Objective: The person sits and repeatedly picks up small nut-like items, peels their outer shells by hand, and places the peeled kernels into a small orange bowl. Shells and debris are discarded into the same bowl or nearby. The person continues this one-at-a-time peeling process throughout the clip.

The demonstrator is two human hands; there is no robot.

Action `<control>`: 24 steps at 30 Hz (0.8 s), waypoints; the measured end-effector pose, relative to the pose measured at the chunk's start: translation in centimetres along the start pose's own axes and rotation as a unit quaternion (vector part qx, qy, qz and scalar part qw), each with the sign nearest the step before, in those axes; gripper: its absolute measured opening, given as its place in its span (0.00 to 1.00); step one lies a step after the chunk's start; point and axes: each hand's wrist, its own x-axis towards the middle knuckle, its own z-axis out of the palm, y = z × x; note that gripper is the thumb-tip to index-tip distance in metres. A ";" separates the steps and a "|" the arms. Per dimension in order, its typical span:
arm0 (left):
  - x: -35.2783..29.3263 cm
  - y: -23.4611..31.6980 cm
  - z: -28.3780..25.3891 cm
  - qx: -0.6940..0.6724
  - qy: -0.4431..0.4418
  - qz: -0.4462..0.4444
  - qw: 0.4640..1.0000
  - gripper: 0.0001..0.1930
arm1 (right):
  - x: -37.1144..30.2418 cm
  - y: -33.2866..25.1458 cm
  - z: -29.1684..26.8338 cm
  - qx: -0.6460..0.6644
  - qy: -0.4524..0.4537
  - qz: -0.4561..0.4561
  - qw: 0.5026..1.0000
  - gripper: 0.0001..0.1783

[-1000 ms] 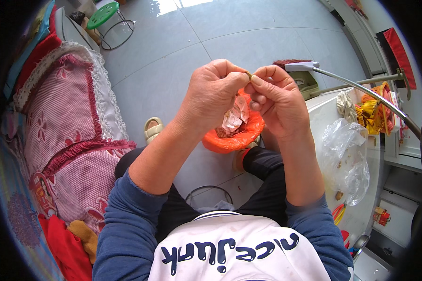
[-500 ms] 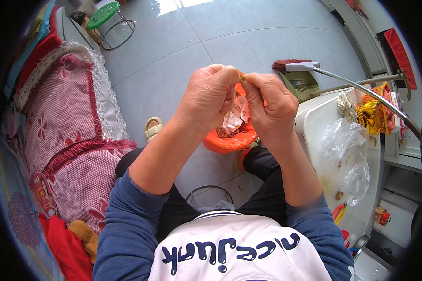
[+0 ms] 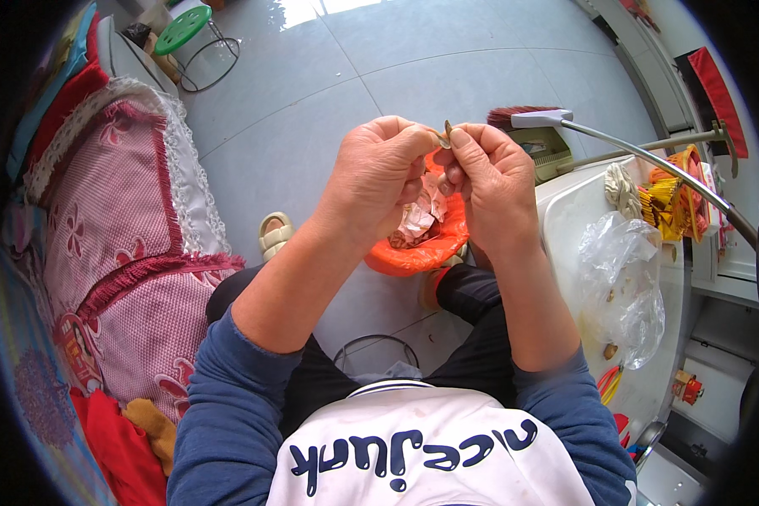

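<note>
Between the two sets of fingertips, held up over the person's lap, sits a small brown nut-like piece (image 3: 444, 135); what it is exactly is too small to tell. The left hand (image 3: 378, 179) pinches one side of it with thumb and forefinger, and the right hand (image 3: 491, 179) pinches the other side, so both grips are clenched on the same piece, touching each other at the tips. Held that way, it looks as if the piece is being pulled or cracked apart. Directly below the hands lies an orange plastic bag (image 3: 417, 246) with pale scraps (image 3: 417, 218) in it, placed, I judge, so that whatever falls lands inside. It rests on the grey tiled floor (image 3: 312, 101) by the person's knees. To the right stands a white worktop (image 3: 569, 211) carrying a crumpled clear plastic bag (image 3: 620, 282) with a few small brown bits. Beyond it, farther off, a broom (image 3: 540, 118) with a long curved metal handle leans across. On the left runs a pink patterned sofa cover (image 3: 118, 236), with a green stool (image 3: 184, 29) at the far left.
</note>
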 end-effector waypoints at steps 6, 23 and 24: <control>-0.1 0.3 -0.3 0.017 0.004 -0.012 1.000 0.04 | 0.9 -0.4 -1.6 0.066 -0.071 0.097 0.991 0.07; -0.2 0.6 -0.9 0.030 -0.041 -0.037 0.998 0.03 | 1.0 -1.1 -2.2 0.141 -0.124 0.187 0.964 0.07; -0.2 0.6 -1.0 0.029 -0.045 -0.037 0.998 0.03 | 1.1 -1.1 -2.2 0.141 -0.114 0.201 0.963 0.07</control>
